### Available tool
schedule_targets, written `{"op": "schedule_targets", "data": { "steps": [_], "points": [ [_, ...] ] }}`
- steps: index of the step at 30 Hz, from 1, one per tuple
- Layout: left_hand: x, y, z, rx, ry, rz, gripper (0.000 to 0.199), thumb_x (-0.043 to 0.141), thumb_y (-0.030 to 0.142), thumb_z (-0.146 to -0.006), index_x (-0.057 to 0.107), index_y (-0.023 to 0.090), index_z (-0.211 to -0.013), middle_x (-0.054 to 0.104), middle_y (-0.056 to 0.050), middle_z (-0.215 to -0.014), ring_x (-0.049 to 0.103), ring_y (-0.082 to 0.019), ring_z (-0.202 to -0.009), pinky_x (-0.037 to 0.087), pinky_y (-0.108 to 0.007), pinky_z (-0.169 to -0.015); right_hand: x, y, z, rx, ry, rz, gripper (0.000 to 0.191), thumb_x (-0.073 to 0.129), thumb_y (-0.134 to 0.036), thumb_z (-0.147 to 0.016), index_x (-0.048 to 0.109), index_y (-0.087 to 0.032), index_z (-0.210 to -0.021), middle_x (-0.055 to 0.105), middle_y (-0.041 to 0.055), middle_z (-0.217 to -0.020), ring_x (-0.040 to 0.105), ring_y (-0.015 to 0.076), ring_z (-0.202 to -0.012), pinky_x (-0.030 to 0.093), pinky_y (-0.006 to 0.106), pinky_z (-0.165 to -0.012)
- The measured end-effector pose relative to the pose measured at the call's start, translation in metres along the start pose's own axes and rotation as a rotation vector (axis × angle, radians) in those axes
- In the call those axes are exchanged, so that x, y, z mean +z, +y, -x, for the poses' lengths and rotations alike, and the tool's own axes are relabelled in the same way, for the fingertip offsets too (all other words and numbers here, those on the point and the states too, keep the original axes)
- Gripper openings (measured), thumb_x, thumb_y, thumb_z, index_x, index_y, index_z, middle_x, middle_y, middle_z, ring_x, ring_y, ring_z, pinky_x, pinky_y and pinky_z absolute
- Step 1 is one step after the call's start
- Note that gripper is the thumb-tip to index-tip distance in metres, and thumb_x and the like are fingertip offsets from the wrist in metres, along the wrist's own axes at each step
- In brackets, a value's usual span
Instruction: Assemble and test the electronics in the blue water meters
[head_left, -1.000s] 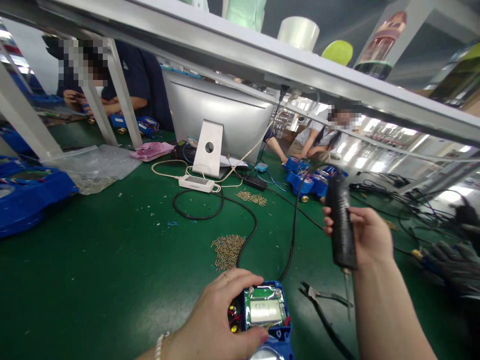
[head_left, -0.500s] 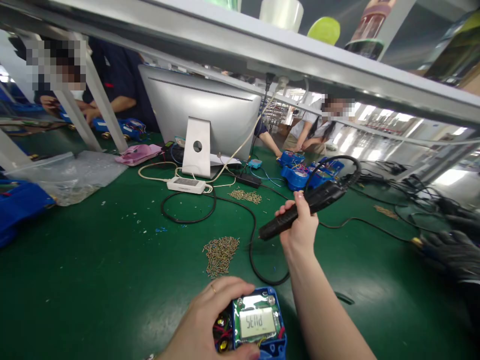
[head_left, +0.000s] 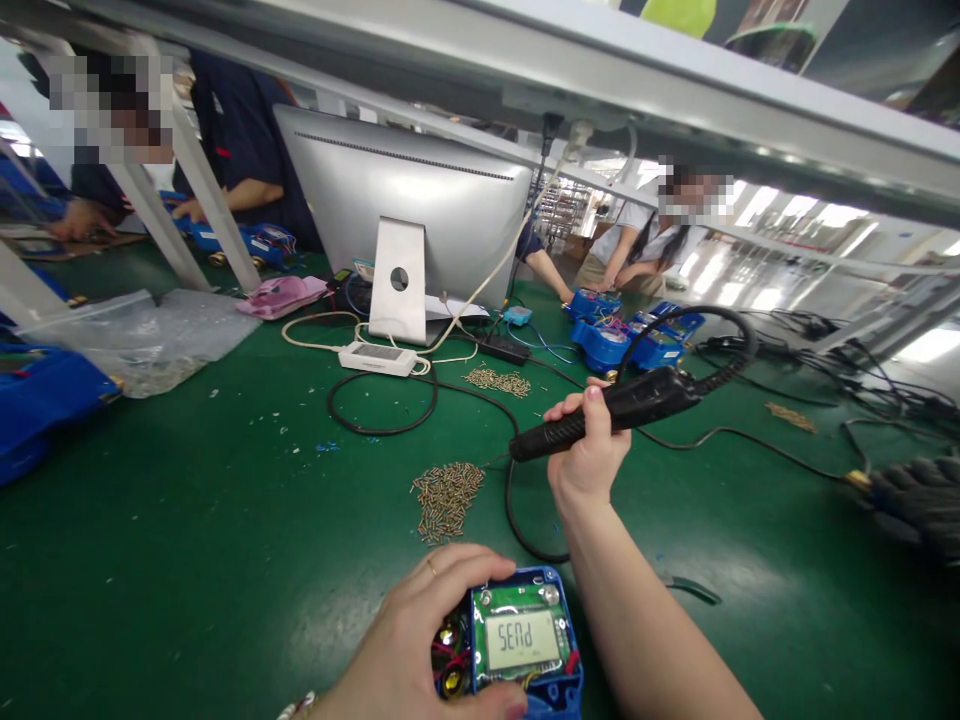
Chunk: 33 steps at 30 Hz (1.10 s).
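My left hand (head_left: 420,640) is closed around the left side of a blue meter housing (head_left: 572,650) at the bottom of the view. Its green circuit board (head_left: 517,600) carries a lit display (head_left: 523,641) with letters that appear upside down. Red and yellow wires and brass-coloured parts show beside my fingers. My right hand (head_left: 590,450) grips a black electric screwdriver (head_left: 600,415), with its cable arching off the rear end. The thin bit points left, its tip close to the upper right of a pile of small screws (head_left: 448,500).
Behind stand a silver monitor (head_left: 405,200) and a white power adapter (head_left: 377,358). A second screw pile (head_left: 497,382) lies farther back. Blue housings (head_left: 607,340) sit beyond the screwdriver. A gloved hand (head_left: 911,500) is at right. Other people work across the table; a shelf (head_left: 600,70) crosses overhead.
The screwdriver has moved slightly left relative to the table, bringing its bit to the edge of the near screw pile. My left hand still holds the meter housing. The view has shifted slightly.
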<state>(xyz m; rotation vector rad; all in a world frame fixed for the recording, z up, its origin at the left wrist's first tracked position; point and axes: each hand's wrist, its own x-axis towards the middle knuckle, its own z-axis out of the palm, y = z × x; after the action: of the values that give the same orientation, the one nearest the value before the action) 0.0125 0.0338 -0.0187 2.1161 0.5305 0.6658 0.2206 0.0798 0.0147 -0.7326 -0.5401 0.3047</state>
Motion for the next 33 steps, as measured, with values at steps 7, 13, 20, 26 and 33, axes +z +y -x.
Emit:
{"op": "schedule_targets", "data": {
  "steps": [7, 13, 20, 26, 33],
  "points": [
    [-0.001, 0.011, 0.002, -0.109, -0.007, 0.043, 0.061, 0.075, 0.021, -0.057, 0.057, 0.022, -0.115, 0.062, -0.007, -0.117, 0.059, -0.026, -0.109, 0.049, -0.041, -0.095, 0.015, -0.085, 0.003, 0.066, -0.142, -0.026, 0.023, 0.060, -0.038, -0.077, 0.056, -0.018, -0.088, 0.049, -0.0054, -0.056, 0.046, 0.0097, -0.049, 0.044, 0.025, -0.050],
    [-0.001, 0.014, 0.003, -0.178, -0.026, 0.059, 0.058, 0.073, 0.023, -0.061, 0.056, 0.026, -0.116, 0.048, -0.009, -0.135, 0.049, -0.030, -0.122, 0.041, -0.050, -0.102, 0.015, -0.134, 0.014, 0.057, -0.228, 0.023, 0.026, 0.052, -0.039, -0.079, 0.061, -0.016, -0.087, 0.045, -0.0031, -0.055, 0.042, 0.0103, -0.049, 0.041, 0.025, -0.048],
    [-0.001, 0.013, 0.005, -0.159, -0.025, 0.071, 0.058, 0.072, 0.023, -0.064, 0.055, 0.027, -0.119, 0.042, -0.009, -0.143, 0.042, -0.031, -0.129, 0.033, -0.054, -0.108, 0.019, -0.141, 0.020, 0.079, -0.256, 0.041, 0.026, 0.053, -0.040, -0.078, 0.062, -0.016, -0.083, 0.043, -0.0031, -0.052, 0.040, 0.0102, -0.045, 0.039, 0.025, -0.046],
    [-0.002, 0.016, 0.003, -0.129, -0.012, 0.065, 0.054, 0.071, 0.022, -0.065, 0.057, 0.022, -0.117, 0.052, -0.011, -0.132, 0.050, -0.029, -0.122, 0.039, -0.050, -0.105, 0.021, -0.141, 0.022, 0.097, -0.246, 0.060, 0.026, 0.049, -0.040, -0.081, 0.059, -0.016, -0.082, 0.043, -0.0033, -0.053, 0.041, 0.0104, -0.045, 0.039, 0.025, -0.046],
    [-0.002, 0.013, 0.004, -0.120, -0.013, 0.062, 0.054, 0.071, 0.023, -0.066, 0.055, 0.024, -0.118, 0.051, -0.009, -0.133, 0.049, -0.027, -0.123, 0.038, -0.049, -0.106, 0.023, -0.139, 0.023, 0.105, -0.274, 0.053, 0.026, 0.048, -0.039, -0.082, 0.058, -0.015, -0.085, 0.043, -0.0038, -0.052, 0.041, 0.0104, -0.044, 0.039, 0.024, -0.046]
  ]
}}
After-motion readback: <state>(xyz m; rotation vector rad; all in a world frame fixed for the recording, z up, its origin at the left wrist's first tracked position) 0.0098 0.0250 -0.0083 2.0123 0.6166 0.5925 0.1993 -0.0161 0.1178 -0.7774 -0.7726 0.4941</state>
